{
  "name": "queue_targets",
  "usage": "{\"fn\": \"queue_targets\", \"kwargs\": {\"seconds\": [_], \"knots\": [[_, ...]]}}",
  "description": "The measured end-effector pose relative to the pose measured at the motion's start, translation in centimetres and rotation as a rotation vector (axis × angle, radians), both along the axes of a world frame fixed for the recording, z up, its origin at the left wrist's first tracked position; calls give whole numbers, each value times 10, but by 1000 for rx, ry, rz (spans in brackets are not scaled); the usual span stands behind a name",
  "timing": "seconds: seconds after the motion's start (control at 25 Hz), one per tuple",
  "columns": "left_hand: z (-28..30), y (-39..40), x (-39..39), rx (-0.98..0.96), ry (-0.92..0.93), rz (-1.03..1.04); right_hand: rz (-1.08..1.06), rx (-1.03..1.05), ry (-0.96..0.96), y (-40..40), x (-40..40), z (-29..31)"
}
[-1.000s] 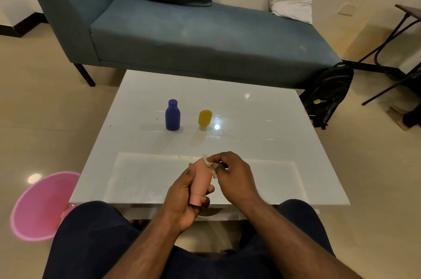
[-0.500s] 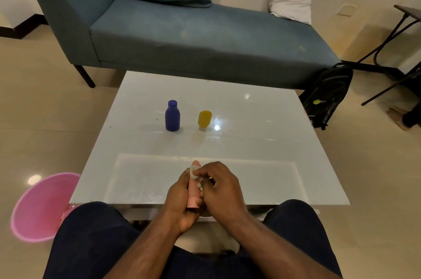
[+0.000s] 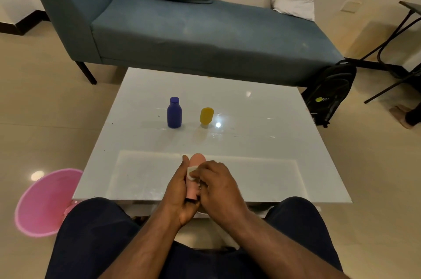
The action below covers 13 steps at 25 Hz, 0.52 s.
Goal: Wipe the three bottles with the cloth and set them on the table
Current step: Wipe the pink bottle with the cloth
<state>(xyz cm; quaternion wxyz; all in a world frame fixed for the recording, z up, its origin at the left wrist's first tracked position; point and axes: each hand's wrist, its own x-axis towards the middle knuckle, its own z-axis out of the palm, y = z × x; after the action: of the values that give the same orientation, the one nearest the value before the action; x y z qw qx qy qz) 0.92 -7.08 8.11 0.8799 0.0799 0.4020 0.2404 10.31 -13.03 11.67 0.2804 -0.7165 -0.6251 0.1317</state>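
Bare forearms; dark navy trousers [image 3: 91, 233] on legs.

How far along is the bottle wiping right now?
Two bottles already stand on the table: the blue bottle and the yellow bottle. In hand: the left hand grips the pink bottle while the right hand presses a small white cloth against it. Left: finish wiping and set it down.

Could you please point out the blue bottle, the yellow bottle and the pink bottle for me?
blue bottle [image 3: 174, 114], head view, on its body.
yellow bottle [image 3: 206, 114], head view, on its upper body.
pink bottle [image 3: 197, 159], head view, on its exposed top end.
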Motion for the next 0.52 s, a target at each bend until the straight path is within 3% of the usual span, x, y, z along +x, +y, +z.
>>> {"fn": "queue_targets", "kwargs": {"seconds": [0.08,0.28,0.52], "knots": [[-1,-1,1,-6,7,-8,40,-6,-45,-6,4,-3],[2,-1,5,38,85,40,-154,13,45,24,27,-3],[-3,3,-2,-77,-23,63,-43,21,66,-12,-5,-9]]}}
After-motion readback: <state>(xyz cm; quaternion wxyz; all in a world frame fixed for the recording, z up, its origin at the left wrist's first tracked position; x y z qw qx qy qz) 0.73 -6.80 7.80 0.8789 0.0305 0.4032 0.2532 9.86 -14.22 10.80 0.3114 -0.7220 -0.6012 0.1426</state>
